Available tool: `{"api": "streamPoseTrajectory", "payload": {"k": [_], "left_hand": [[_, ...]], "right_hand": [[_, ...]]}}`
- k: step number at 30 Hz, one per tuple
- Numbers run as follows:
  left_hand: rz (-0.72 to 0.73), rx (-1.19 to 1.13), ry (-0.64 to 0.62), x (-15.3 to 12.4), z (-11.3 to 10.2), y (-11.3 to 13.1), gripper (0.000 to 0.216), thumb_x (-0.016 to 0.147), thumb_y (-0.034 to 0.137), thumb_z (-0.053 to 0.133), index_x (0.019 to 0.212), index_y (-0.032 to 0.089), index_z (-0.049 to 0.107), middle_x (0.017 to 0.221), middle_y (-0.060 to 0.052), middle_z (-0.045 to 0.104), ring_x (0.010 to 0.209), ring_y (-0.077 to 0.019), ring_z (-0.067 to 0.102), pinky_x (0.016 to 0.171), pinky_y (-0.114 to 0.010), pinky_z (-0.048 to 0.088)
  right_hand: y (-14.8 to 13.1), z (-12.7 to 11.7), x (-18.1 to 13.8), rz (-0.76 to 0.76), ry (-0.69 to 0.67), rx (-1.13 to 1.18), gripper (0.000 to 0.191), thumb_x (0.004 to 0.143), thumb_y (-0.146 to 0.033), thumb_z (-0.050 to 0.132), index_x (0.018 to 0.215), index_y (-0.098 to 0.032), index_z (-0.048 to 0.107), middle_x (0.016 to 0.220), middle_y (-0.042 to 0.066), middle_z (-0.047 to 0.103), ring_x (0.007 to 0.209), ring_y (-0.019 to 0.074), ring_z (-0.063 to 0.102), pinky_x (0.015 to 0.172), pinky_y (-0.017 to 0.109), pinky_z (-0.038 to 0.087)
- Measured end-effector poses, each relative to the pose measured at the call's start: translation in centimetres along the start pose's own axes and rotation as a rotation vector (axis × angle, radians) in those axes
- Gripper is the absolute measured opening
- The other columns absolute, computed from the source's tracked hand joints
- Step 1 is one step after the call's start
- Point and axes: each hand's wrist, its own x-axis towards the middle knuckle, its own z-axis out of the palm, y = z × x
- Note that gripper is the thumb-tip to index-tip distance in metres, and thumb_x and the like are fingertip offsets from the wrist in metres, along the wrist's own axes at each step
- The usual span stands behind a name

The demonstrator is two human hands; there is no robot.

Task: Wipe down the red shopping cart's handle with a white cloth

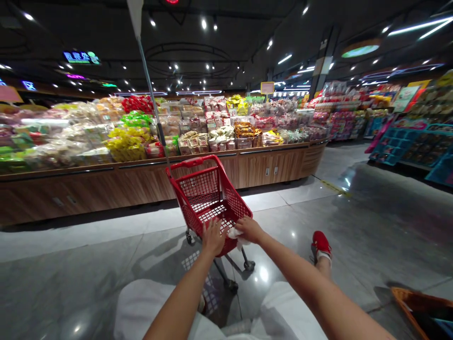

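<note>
A small red shopping cart [189, 208] stands in front of me, with a plastic mesh basket, a handle at its far end and no goods seen inside. My left hand [213, 237] is at the near end of the basket, its fingers stretched out and apart over the rim. Beside it, my right hand [249, 229] is closed on a crumpled white wipe [235, 233] at the near right corner. Part of the wipe hangs below the fingers. A grey pole [146, 75] rises from the cart's far left side.
Beyond the cart runs a wood-panelled display counter [247, 167] heaped with packaged snacks. Blue racks [399, 146] stand at the right. On the grey tiled floor [155, 274], a red shoe [321, 242] shows on an outstretched foot. An orange-brown basket [406, 302] is at the lower right.
</note>
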Motion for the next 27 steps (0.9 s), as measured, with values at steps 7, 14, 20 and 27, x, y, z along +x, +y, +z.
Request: {"api": "streamPoseTrajectory", "payload": {"k": [7, 14, 20, 27], "left_hand": [[0.069, 0.001, -0.027, 0.2, 0.0, 0.3, 0.053, 0.091, 0.059, 0.029, 0.122, 0.028, 0.059, 0.134, -0.004, 0.055, 0.131, -0.0266, 0.039, 0.114, -0.056, 0.01], [0.199, -0.028, -0.098, -0.5, -1.0, -2.4, 0.051, 0.086, 0.061, 0.041, 0.123, 0.03, 0.058, 0.13, -0.004, 0.059, 0.125, -0.0291, 0.046, 0.112, -0.057, 0.011], [0.338, 0.012, -0.23, -0.3, -2.0, -4.7, 0.069, 0.065, 0.059, 0.069, 0.126, 0.031, 0.054, 0.134, -0.006, 0.055, 0.129, -0.0304, 0.041, 0.113, -0.057, 0.007], [0.307, 0.14, -0.315, 0.1, -2.2, -2.8, 0.03, 0.065, 0.036, 0.07, 0.093, 0.025, 0.069, 0.1, -0.005, 0.071, 0.103, -0.0283, 0.06, 0.111, -0.058, 0.006]], "right_hand": [[2.7, -1.0, -0.6, 0.089, -0.057, -0.02, 0.018, 0.081, -0.029, 0.064, 0.095, -0.017, 0.065, 0.1, 0.009, 0.062, 0.099, 0.0226, 0.054, 0.094, 0.037, 0.036], [-5.0, 0.9, 2.3, 0.002, -0.071, 0.009, 0.024, 0.09, -0.032, 0.051, 0.107, -0.019, 0.062, 0.105, 0.009, 0.063, 0.095, 0.0222, 0.056, 0.083, 0.034, 0.041], [-0.7, -1.4, 0.5, 0.034, -0.078, 0.016, 0.024, 0.085, -0.036, 0.06, 0.103, -0.022, 0.063, 0.105, 0.007, 0.062, 0.102, 0.0224, 0.053, 0.094, 0.038, 0.036], [-3.4, 0.3, 0.2, 0.222, -0.057, -0.002, 0.019, 0.087, -0.032, 0.055, 0.103, -0.024, 0.062, 0.11, 0.007, 0.058, 0.107, 0.027, 0.049, 0.102, 0.051, 0.023]]}}
